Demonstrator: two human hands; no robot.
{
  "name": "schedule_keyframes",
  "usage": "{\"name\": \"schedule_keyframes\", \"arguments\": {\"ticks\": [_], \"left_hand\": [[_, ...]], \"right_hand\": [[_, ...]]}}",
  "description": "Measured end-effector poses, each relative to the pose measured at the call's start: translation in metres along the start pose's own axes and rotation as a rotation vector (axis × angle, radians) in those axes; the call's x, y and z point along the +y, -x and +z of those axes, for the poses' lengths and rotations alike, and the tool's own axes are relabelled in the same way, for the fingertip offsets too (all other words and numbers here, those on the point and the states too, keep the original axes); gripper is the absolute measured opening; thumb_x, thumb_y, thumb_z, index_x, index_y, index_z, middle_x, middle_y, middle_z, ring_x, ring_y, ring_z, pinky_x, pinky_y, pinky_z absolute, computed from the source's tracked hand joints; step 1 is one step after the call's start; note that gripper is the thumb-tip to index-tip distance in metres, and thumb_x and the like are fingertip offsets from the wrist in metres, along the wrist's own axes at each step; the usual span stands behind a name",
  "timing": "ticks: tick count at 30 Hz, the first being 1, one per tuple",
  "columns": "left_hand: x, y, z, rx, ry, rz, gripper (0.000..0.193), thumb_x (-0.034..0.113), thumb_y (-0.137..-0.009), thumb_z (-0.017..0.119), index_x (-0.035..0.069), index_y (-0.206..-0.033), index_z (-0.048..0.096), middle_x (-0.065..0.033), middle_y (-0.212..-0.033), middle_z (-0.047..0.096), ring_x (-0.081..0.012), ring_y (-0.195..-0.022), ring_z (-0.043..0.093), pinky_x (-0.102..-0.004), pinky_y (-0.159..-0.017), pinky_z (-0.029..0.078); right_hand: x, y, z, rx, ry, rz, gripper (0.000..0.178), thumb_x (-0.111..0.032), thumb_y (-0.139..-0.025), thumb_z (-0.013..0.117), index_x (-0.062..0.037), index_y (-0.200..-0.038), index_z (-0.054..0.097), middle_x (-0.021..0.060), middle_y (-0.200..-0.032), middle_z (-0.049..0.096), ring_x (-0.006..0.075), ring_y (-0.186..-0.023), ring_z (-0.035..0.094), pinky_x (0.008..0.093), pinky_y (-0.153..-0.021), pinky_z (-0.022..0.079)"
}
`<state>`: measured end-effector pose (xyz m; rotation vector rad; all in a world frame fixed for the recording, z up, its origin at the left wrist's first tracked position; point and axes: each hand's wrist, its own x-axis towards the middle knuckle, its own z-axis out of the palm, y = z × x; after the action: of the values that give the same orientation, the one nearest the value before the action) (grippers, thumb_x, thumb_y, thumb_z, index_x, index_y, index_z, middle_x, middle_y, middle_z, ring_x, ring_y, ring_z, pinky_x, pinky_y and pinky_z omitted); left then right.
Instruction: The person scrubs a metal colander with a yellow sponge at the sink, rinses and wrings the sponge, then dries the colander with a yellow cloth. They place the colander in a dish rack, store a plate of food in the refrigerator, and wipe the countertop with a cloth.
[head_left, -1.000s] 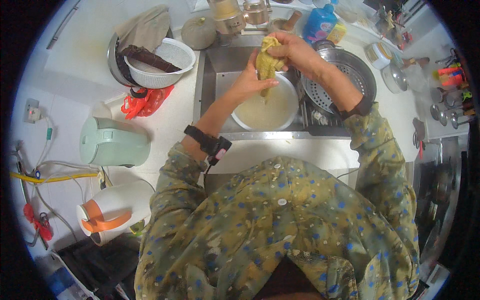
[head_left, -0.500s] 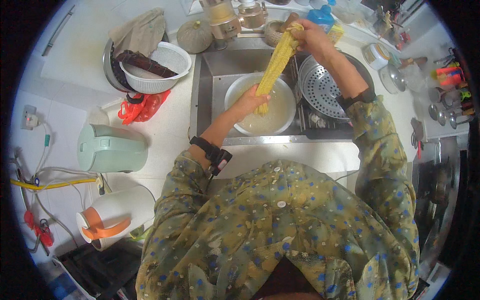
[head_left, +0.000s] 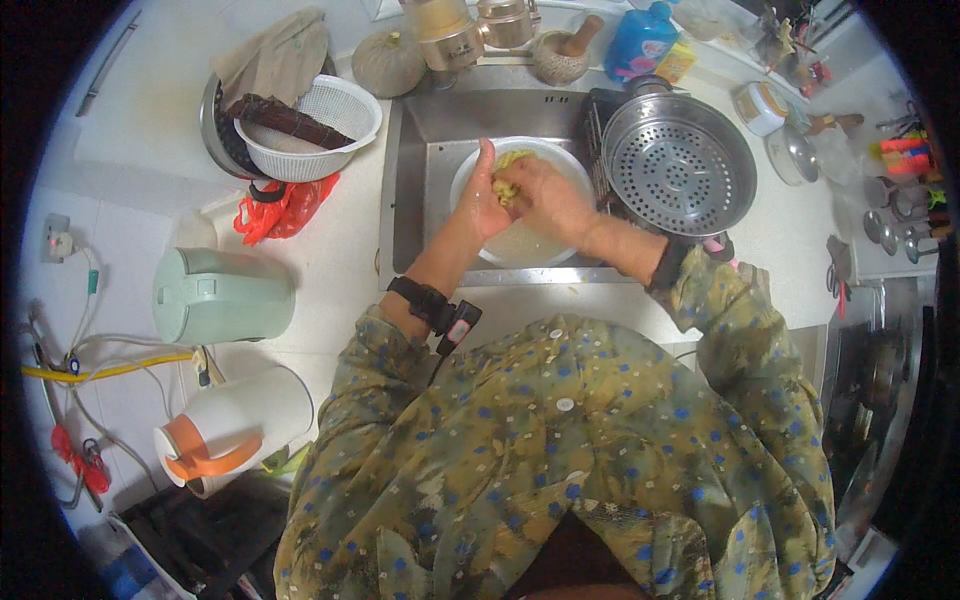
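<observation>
A bunched yellow cloth [head_left: 507, 188] hangs above the white basin [head_left: 578, 176], which holds cloudy water and stands in the steel sink [head_left: 418, 130]. My right hand [head_left: 552, 205] is closed round the cloth, and its fingers hide much of it. Against the cloth's left side rests the palm of my left hand [head_left: 482, 208], a digit stretched upward and the others partly out of sight. Some yellow folds show just beyond the hands.
Right of the sink sits a perforated steel steamer [head_left: 680, 165]. A white colander [head_left: 345, 105] and red plastic bag [head_left: 290, 208] lie left, near a green pitcher [head_left: 225, 297] and white-and-orange jug [head_left: 240, 420]. Behind stand a pumpkin [head_left: 388, 65], mortar [head_left: 558, 60] and blue bottle [head_left: 640, 45].
The yellow cloth was stretched long between both hands, its upper end raised to the right. My right hand has come down and left, and the cloth is now bunched between the hands.
</observation>
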<state>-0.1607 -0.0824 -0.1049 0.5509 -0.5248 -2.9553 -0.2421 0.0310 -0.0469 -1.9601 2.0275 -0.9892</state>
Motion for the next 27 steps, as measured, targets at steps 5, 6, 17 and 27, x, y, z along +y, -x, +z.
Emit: {"name": "schedule_keyframes", "arguments": {"ticks": [5, 6, 17, 27], "left_hand": [[0.014, 0.002, -0.028, 0.14, 0.038, 0.001, 0.034, 0.025, -0.084, 0.057, 0.005, -0.11, 0.049, -0.0098, -0.096, 0.055, -0.0192, -0.08, 0.056, -0.0286, -0.061, 0.048], [0.018, 0.004, -0.031, 0.164, 0.087, -0.047, 0.03, 0.019, -0.082, 0.06, 0.006, -0.107, 0.051, -0.0095, -0.095, 0.054, -0.0188, -0.076, 0.056, -0.0254, -0.053, 0.048], [0.007, 0.009, 0.003, -0.136, 0.087, -0.231, 0.04, 0.028, -0.09, 0.046, 0.004, -0.122, 0.041, -0.0125, -0.105, 0.051, -0.0203, -0.076, 0.053, -0.0144, -0.042, 0.04], [-0.022, -0.025, -0.011, 0.169, 0.028, 0.319, 0.025, 0.028, -0.088, 0.047, 0.01, -0.104, 0.052, -0.0069, -0.106, 0.054, -0.0219, -0.087, 0.055, -0.0328, -0.062, 0.05]], "right_hand": [[0.007, 0.022, 0.003, -0.054, -0.101, 0.004, 0.049, -0.011, -0.072, 0.059, -0.0087, -0.119, 0.048, 0.0217, -0.108, 0.054, 0.0385, -0.102, 0.049, 0.0415, -0.087, 0.04], [0.014, 0.02, 0.001, -0.03, -0.079, -0.005, 0.049, -0.015, -0.075, 0.059, -0.0085, -0.121, 0.047, 0.0218, -0.11, 0.053, 0.0387, -0.103, 0.049, 0.0414, -0.088, 0.04], [0.061, -0.03, -0.018, 0.051, -0.821, 0.836, 0.031, -0.037, -0.084, 0.057, -0.0083, -0.095, 0.06, -0.0002, -0.072, 0.056, 0.0101, -0.063, 0.051, 0.0246, -0.053, 0.04], [-0.038, -0.003, 0.021, 0.111, 0.079, 0.059, 0.02, -0.027, -0.079, 0.057, -0.0094, -0.089, 0.063, 0.0168, -0.091, 0.052, 0.0375, -0.085, 0.047, 0.0442, -0.077, 0.04]]}}
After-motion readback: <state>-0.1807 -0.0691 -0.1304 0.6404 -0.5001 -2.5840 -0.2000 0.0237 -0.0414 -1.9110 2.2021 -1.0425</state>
